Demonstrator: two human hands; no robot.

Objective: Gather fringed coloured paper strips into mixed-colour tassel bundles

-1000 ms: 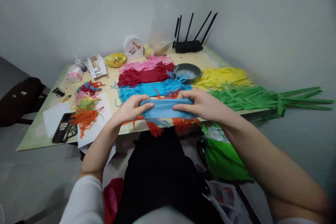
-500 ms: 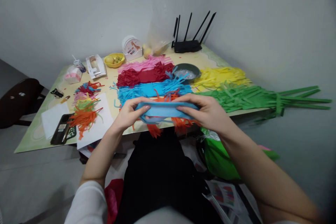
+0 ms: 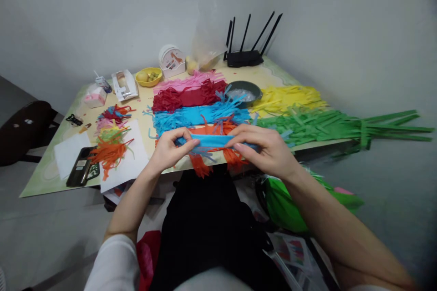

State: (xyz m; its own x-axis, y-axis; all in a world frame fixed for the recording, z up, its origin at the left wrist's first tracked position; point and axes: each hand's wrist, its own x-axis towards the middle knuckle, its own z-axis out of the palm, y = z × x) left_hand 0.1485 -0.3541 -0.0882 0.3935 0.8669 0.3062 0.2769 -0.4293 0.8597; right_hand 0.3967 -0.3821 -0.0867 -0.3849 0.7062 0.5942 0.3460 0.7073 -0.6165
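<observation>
Both hands pinch a folded strip of light blue paper (image 3: 213, 141) just above the table's near edge. My left hand (image 3: 170, 149) grips its left end with thumb and fingers closed. At the strip's other end my right hand (image 3: 264, 148) presses fingers along the top. Under the strip lies fringed orange paper (image 3: 218, 157) that hangs over the table edge. Behind it lie rows of fringed blue paper (image 3: 194, 116), dark red paper (image 3: 186, 97) and pink paper (image 3: 187, 82).
Yellow fringe (image 3: 290, 97) and long green fringe (image 3: 334, 125) spread right, past the table edge. A dark bowl (image 3: 243, 92), a router (image 3: 243, 58), a yellow bowl (image 3: 149, 77), small boxes, mixed scraps (image 3: 111, 138) and a phone (image 3: 80, 166) sit around. A green bag (image 3: 290, 204) lies below.
The blue strip has been folded narrower and brought down nearer the table edge. Both hands closed in on it and dropped slightly.
</observation>
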